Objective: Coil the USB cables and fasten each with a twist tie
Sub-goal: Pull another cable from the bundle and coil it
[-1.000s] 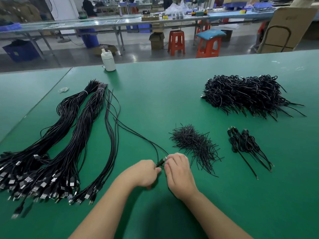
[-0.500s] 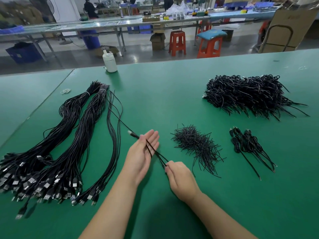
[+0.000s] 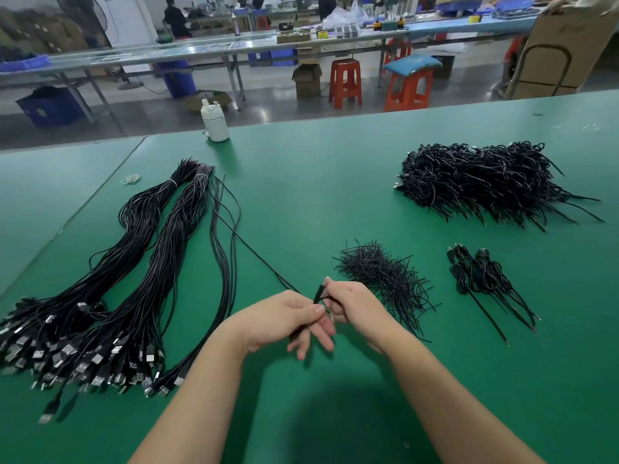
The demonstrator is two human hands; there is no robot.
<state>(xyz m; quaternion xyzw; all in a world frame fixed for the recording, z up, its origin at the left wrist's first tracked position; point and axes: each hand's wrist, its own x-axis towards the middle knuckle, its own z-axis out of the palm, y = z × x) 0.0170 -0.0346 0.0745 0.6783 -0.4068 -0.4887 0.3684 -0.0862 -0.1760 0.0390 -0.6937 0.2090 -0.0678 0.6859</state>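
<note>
Pinching one black USB cable [image 3: 264,262] between them, left hand [image 3: 284,321] and right hand [image 3: 351,304] fingers curl around its folded end above the green desk [image 3: 318,195]. Twist ties [image 3: 385,279] just right; uncoiled cable bundles [image 3: 134,279] left; tied coils [image 3: 482,272] and heaped coils [image 3: 485,182] farther right.

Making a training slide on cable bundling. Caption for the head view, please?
Both hands, left and right, coil one USB cable beside the twist ties.
</note>
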